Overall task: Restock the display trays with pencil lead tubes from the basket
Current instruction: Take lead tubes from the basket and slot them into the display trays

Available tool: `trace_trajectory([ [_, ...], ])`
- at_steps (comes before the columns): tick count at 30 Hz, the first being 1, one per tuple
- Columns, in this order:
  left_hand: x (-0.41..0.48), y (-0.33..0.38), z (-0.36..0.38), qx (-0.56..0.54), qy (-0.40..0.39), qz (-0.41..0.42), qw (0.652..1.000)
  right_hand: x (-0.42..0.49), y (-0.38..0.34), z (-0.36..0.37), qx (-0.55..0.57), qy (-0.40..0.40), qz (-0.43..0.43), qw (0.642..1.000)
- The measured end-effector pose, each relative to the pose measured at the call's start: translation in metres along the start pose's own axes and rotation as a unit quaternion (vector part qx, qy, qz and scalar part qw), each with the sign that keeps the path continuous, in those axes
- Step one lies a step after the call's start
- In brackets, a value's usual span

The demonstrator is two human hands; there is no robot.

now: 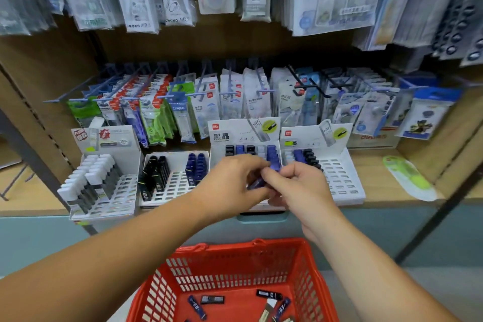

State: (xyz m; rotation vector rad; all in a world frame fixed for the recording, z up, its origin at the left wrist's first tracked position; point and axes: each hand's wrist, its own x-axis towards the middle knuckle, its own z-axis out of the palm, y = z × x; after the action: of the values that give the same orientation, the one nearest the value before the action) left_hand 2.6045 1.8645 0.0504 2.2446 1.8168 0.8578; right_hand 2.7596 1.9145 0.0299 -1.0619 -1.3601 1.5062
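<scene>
Both my hands meet over the third white display tray point(219, 150) on the shelf. My left hand point(230, 185) grips blue pencil lead tubes point(257, 182), whose ends show between the two hands. My right hand point(298, 185) pinches the same tubes from the right. Behind the hands, black and blue tubes stand in the tray's back row point(271, 154). The red basket point(235, 264) sits below, with several black and blue tubes point(197, 307) lying loose on its floor.
Three other white trays stand along the shelf: one with white-capped tubes point(91, 178), one with black and blue tubes point(167, 172), one mostly bare at the right point(339, 178). Packaged stationery hangs on hooks behind and above. A green packet point(407, 175) lies on the shelf at right.
</scene>
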Motion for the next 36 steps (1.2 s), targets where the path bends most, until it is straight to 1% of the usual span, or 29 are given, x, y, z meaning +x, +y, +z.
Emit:
trace_trajectory([
  [2, 0.011, 0.007, 0.009, -0.005, -0.001, -0.006, 1.0, 0.0, -0.002, -0.014, 0.002, -0.023, 0.011, 1.0],
  [3, 0.016, 0.008, 0.014, 0.0, -0.005, -0.014, 1.0, 0.002, -0.001, -0.025, -0.011, -0.019, 0.013, 1.0],
  [4, 0.02, 0.008, 0.018, 0.002, -0.01, -0.025, 1.0, 0.006, 0.003, -0.037, -0.038, 0.006, 0.006, 0.999],
  [5, 0.025, 0.008, 0.023, 0.002, -0.014, -0.049, 0.999, 0.011, 0.009, -0.052, -0.072, 0.05, -0.009, 0.996],
  [7, 0.033, 0.006, 0.028, -0.011, -0.018, -0.092, 0.996, 0.022, 0.027, -0.079, -0.137, 0.129, -0.043, 0.981],
  [8, 0.039, 0.004, 0.03, -0.03, -0.02, -0.111, 0.993, 0.027, 0.037, -0.088, -0.17, 0.146, -0.055, 0.973],
  [11, 0.052, 0.003, 0.033, -0.121, -0.021, -0.162, 0.979, 0.034, 0.059, -0.098, -0.266, 0.152, -0.078, 0.949],
  [13, 0.064, 0.003, 0.037, -0.15, -0.016, -0.158, 0.976, 0.04, 0.068, -0.099, -0.316, 0.158, -0.106, 0.929],
  [15, 0.077, 0.007, 0.039, -0.149, -0.005, -0.145, 0.978, 0.046, 0.074, -0.098, -0.348, 0.166, -0.122, 0.914],
  [17, 0.09, 0.009, 0.043, -0.138, 0.009, -0.139, 0.981, 0.055, 0.078, -0.096, -0.379, 0.162, -0.114, 0.904],
  [19, 0.1, 0.009, 0.047, -0.11, 0.007, -0.133, 0.985, 0.059, 0.079, -0.092, -0.419, 0.135, -0.093, 0.893],
  [22, 0.11, 0.007, 0.053, -0.111, -0.018, -0.126, 0.986, 0.062, 0.082, -0.094, -0.44, 0.107, -0.061, 0.89],
  [25, 0.112, 0.002, 0.061, -0.099, -0.022, -0.123, 0.987, 0.065, 0.087, -0.102, -0.434, 0.109, -0.064, 0.892],
  [27, 0.11, 0.001, 0.066, -0.112, -0.016, -0.114, 0.987, 0.064, 0.087, -0.106, -0.439, 0.113, -0.06, 0.889],
  [29, 0.109, 0.006, 0.067, -0.145, 0.004, -0.097, 0.985, 0.063, 0.087, -0.112, -0.458, 0.134, -0.059, 0.877],
  [31, 0.115, 0.014, 0.066, -0.17, 0.023, -0.087, 0.981, 0.061, 0.089, -0.119, -0.463, 0.171, -0.073, 0.866],
  [33, 0.128, 0.019, 0.069, -0.159, 0.03, -0.081, 0.984, 0.06, 0.093, -0.124, -0.461, 0.216, -0.096, 0.855],
  [36, 0.155, 0.021, 0.082, -0.103, 0.017, -0.075, 0.992, 0.061, 0.096, -0.13, -0.455, 0.269, -0.125, 0.84],
])
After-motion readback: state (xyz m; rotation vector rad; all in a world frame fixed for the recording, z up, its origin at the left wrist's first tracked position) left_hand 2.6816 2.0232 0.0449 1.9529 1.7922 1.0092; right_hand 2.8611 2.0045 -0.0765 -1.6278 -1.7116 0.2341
